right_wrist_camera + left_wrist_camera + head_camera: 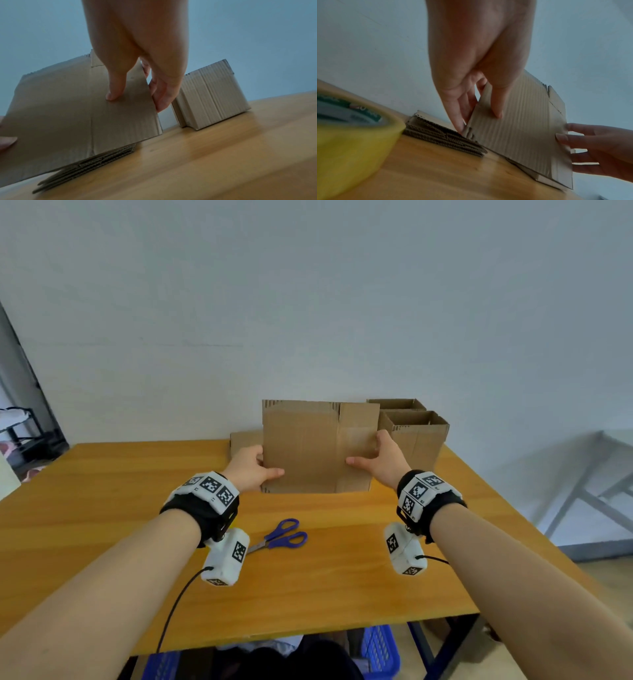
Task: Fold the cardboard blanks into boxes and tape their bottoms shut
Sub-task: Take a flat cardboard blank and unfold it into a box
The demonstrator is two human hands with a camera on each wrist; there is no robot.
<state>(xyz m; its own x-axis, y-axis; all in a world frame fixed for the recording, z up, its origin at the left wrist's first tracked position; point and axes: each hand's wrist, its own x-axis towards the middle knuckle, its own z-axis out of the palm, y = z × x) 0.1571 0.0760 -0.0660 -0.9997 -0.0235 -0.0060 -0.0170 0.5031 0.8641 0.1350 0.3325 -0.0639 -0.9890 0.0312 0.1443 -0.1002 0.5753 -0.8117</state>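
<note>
Right, view by view.
head / blank: flat cardboard blank (317, 446) held up on edge over the far middle of the table (102, 508), tilted toward the camera.
head / left hand: left hand (251, 469) grips the blank's left edge, thumb flat on the front face, fingers behind.
head / right hand: right hand (382, 460) grips the right edge the same way, thumb on the front.
head / boxes: two folded boxes (416, 436) stand open-topped just right of the blank, against the wall.
head / scissors: blue-handled scissors (281, 537) lie flat on the table, nearer than the blank, between the wrists.
left wrist / stack: stack of blanks (443, 136) lies flat on the table just below the held blank's lower edge; whether they touch, can't tell.
left wrist / grip: thumb on the front face, fingers down behind the left edge.
left wrist / tape: yellow tape roll (351, 142) close to the lens at left, blurred.
right wrist / grip: thumb on the front, fingers curled behind the right edge.
right wrist / boxes: box sides stand on the table to the right, apart from the blank.
</note>
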